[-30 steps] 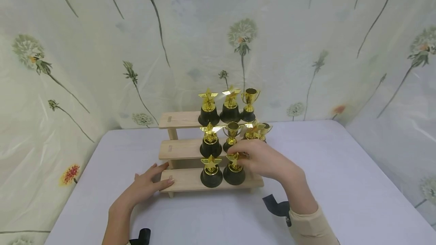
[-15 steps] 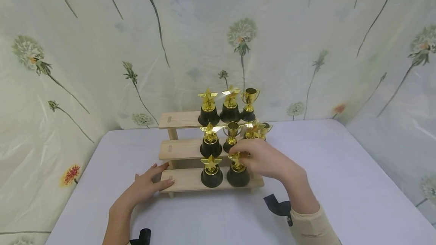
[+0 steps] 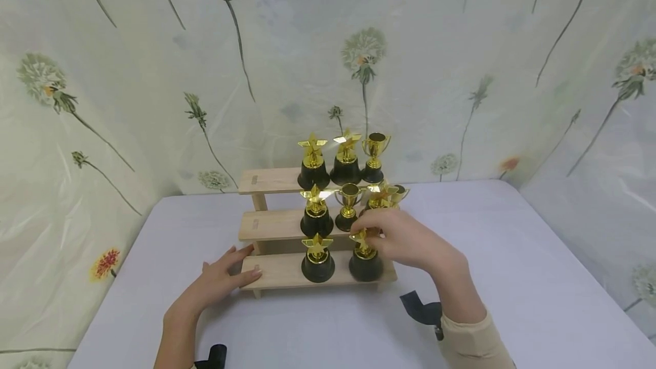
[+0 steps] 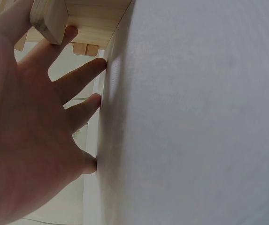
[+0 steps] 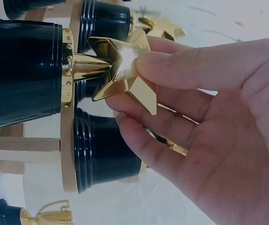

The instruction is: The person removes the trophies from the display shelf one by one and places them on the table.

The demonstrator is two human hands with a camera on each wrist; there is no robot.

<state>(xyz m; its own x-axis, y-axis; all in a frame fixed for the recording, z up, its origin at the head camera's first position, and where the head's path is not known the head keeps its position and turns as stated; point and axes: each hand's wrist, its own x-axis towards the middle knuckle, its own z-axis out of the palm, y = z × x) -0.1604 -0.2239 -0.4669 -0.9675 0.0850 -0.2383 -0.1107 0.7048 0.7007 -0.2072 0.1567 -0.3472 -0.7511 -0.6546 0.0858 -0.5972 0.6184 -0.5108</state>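
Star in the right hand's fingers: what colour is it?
The star is shiny gold, clearest in the right wrist view.

On my head feed, star trophy [image 3: 365, 255] upright on the lowest tier of the stand [image 3: 271, 225], near its right end. My right-wrist feed gives detail: faceted, glossy gold star on a slim gold stem, beaded gold collar, ribbed black base flaring downward. Stand: pale wood, three plank tiers stepping up rearward, upright on the bench [image 3: 512, 278].

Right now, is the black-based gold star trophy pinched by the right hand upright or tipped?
Upright: the head view shows its gold star above its black base.
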